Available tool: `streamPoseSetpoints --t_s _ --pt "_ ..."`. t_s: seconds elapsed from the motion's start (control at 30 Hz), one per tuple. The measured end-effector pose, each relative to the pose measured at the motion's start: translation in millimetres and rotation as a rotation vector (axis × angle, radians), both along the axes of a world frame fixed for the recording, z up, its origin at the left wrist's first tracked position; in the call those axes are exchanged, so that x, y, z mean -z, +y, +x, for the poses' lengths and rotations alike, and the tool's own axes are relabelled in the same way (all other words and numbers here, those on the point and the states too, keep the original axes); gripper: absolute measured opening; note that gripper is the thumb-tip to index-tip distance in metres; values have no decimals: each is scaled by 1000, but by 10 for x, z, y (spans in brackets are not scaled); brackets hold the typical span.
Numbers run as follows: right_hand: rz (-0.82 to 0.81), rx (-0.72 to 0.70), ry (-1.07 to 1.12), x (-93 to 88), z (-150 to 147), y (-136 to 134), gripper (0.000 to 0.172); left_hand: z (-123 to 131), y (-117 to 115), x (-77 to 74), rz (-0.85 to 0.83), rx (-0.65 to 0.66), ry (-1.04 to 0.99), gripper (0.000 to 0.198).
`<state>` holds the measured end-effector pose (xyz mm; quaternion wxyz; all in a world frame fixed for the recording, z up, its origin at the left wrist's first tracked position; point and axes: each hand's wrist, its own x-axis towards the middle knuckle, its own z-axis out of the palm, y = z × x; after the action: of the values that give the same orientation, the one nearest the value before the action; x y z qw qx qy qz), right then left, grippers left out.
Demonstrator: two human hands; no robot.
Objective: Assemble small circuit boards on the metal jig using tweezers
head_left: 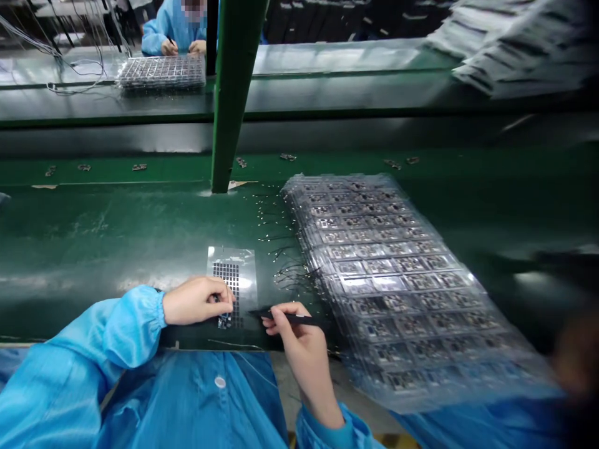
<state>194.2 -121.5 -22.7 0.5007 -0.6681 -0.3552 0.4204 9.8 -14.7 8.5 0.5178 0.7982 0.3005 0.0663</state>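
Observation:
My left hand point(196, 300) rests curled on a small clear sheet point(234, 274) that carries a grid of tiny dark parts, its fingertips pinched on the sheet's near edge. My right hand point(299, 340) is closed on black tweezers point(281, 317), whose tip points left toward the sheet's lower part. Both sleeves are light blue. The sheet lies flat on the green bench point(116, 237) just ahead of me.
A tall stack of clear component trays point(393, 280) lies to the right, overhanging the near edge. Thin wires point(290, 268) are scattered beside it. A green post point(231, 93) rises ahead. Across the conveyor, another person's hands point(180, 47) work over a tray point(161, 70).

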Motion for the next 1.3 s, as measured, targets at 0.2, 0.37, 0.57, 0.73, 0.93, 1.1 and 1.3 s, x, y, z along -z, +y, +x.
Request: streamPoseSetpoints --t_s 0.2,0.37,0.57,0.73,0.93,1.1,1.3 --pt "-65 -54 -65 57 -51 -65 30 72 -89 48 -34 84 1 10" --pt "-68 -37 -204 88 -92 -99 28 89 -82 96 -29 72 3 9" --pt "-65 -73 -257 66 -100 -86 27 101 -79 64 -22 60 28 11" --pt "-72 -90 -260 66 -91 -90 27 102 -84 70 -22 52 18 12" --pt "-76 -95 -248 68 -86 -91 26 100 -92 99 -20 37 20 10" --pt "-56 -61 -157 70 -94 -83 26 102 -94 94 -29 33 24 10" --pt "40 50 119 76 -46 -79 26 100 -82 114 -89 -8 16 9"
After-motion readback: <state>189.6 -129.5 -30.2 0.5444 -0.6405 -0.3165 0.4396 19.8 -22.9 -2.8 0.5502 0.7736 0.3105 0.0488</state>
